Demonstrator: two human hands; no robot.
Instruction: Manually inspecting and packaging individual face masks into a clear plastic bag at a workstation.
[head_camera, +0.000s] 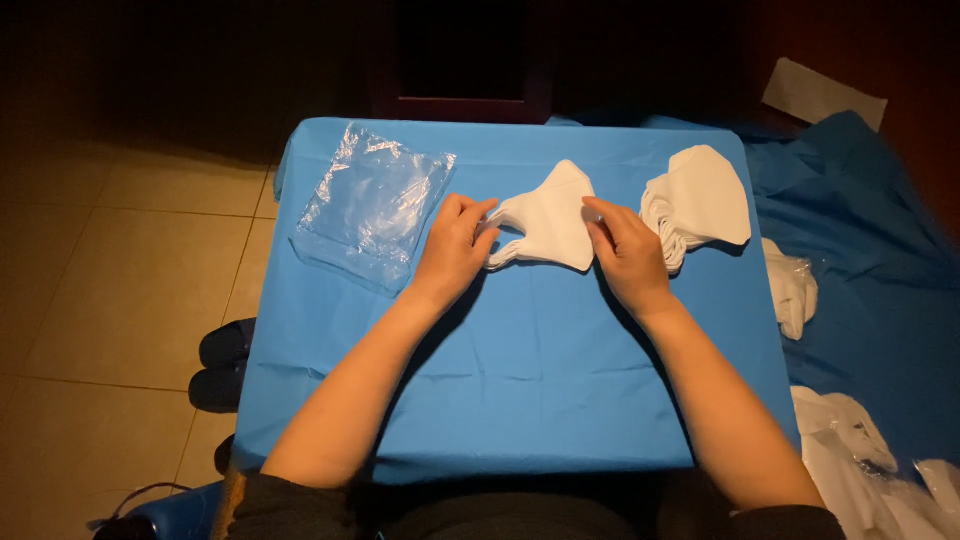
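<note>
A small stack of white masks (548, 225) is held near the middle of the table (520, 400), which is covered in blue cloth. The left hand (452, 250) is at the stack's left edge, fingers (478, 212) closed on the thin ends there. The right hand (625, 250) is pressed on the stack's right side, fingers (600, 212) curled down and closed over the edge. Both hands are touching the same stack, which rests on the table rather than being lifted

A second, thicker pile of white masks (700, 200) is seen just right of the right hand, fanned at its left edge, close to the held stack but apart from it. A pile of clear plastic bags (372, 205) lies flat at the table's left, near the left hand, not touching it. More white items and plastic wrapping (850, 450) are seen off the table's right side on blue fabric (880, 230). Dark shoes (222, 360) are visible on the tiled floor (100, 300) at left

Judged for doing it well: the stack should be kept squared with edges aligned, pressure from both sides kept even so the layers are not splayed, and the thin ends kept flat and not twisted. The neighbouring pile should not be nudged by the right wrist
</note>
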